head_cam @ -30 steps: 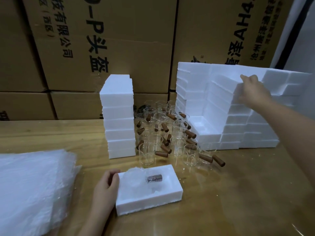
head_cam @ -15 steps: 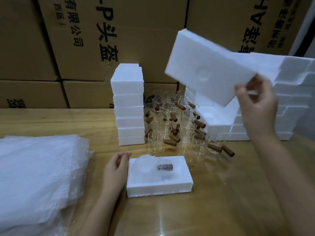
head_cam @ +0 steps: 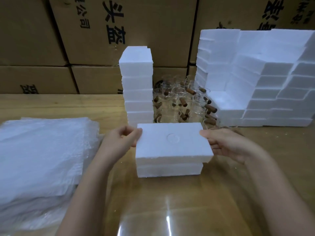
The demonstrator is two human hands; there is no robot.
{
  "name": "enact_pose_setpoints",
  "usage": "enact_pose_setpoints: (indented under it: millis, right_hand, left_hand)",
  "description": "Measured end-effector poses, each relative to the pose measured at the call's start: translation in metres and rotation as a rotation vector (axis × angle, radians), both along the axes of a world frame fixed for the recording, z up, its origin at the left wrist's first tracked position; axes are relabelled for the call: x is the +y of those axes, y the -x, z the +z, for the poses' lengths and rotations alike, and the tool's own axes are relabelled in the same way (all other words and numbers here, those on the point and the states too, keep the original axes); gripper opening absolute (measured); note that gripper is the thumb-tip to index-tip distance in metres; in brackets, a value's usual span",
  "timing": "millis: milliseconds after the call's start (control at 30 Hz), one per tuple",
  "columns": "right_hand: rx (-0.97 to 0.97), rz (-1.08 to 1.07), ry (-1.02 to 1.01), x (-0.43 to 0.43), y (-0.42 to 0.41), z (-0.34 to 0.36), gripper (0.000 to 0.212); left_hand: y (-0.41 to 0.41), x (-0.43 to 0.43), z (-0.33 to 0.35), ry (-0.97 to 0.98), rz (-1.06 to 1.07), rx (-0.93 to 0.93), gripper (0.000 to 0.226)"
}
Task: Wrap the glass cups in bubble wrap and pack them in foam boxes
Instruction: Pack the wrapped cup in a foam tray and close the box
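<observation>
Both hands hold the same piece of foam: the left hand (head_cam: 122,142) pinches the left end of the foam lid (head_cam: 172,145) with curled fingers and thumb, and the right hand (head_cam: 226,145) grips the right end, thumb on the top face and fingers tucked along the side. The lid, a white slab with a faint round mark pressed into its top, lies over the foam box base (head_cam: 170,170) in the middle of the wooden table (head_cam: 196,210). It sits a little askew, its near right corner jutting past the base, and a rough seam shows between the 2 parts; what is inside the box is hidden. Just behind the box stand the glass cups (head_cam: 184,103), clear with brown handles, crowded together between 2 lots of foam: a tall single stack of foam boxes (head_cam: 138,86) on their left and a wide stepped pile of foam pieces (head_cam: 255,86) on their right. A thick stack of bubble wrap (head_cam: 42,159) lies on the table to the left, beside the left forearm. Brown cardboard cartons (head_cam: 136,31) with black printed characters fill the background behind the table.
</observation>
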State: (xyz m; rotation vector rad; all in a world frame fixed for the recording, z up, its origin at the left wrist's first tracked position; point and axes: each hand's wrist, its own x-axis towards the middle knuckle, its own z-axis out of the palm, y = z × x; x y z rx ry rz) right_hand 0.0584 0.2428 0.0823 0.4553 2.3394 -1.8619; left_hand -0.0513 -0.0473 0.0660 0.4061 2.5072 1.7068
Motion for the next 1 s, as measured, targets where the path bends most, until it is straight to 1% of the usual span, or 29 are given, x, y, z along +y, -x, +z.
enact_pose_setpoints:
  millis: [33,100,233,367,467,633,733,833,1000]
  right_hand:
    - [-0.013,0.001,-0.009,-0.001,0.0,-0.001,0.051]
    - [-0.036,-0.02,-0.032,-0.002,0.002,-0.004,0.035]
    - [-0.056,-0.011,-0.048,-0.003,0.004,-0.006,0.031]
    - [0.003,-0.027,-0.034,-0.009,0.004,-0.007,0.023]
    - [0.044,-0.081,-0.07,-0.012,0.005,-0.009,0.024]
    - [0.098,-0.166,-0.085,-0.016,0.007,-0.013,0.022]
    - [0.111,-0.142,-0.123,-0.02,0.008,-0.014,0.028]
    - [0.116,-0.112,-0.145,-0.023,0.009,-0.017,0.027]
    - [0.149,-0.136,-0.11,-0.038,0.015,-0.03,0.038]
  left_hand:
    - [-0.001,0.0,-0.001,0.082,-0.012,0.017,0.024]
    - [-0.001,0.003,-0.002,0.127,-0.007,0.029,0.023]
    - [0.0,0.007,-0.006,0.07,0.014,0.014,0.018]
    - [0.001,0.01,-0.011,0.051,0.053,0.037,0.016]
    - [0.0,0.017,-0.017,0.082,0.089,0.069,0.018]
    - [0.0,0.022,-0.024,0.049,0.112,0.017,0.022]
    - [0.001,0.023,-0.027,0.071,0.126,0.014,0.025]
    - [0.0,0.023,-0.029,0.063,0.138,0.017,0.027]
    - [-0.002,0.026,-0.024,-0.01,0.099,-0.076,0.019]
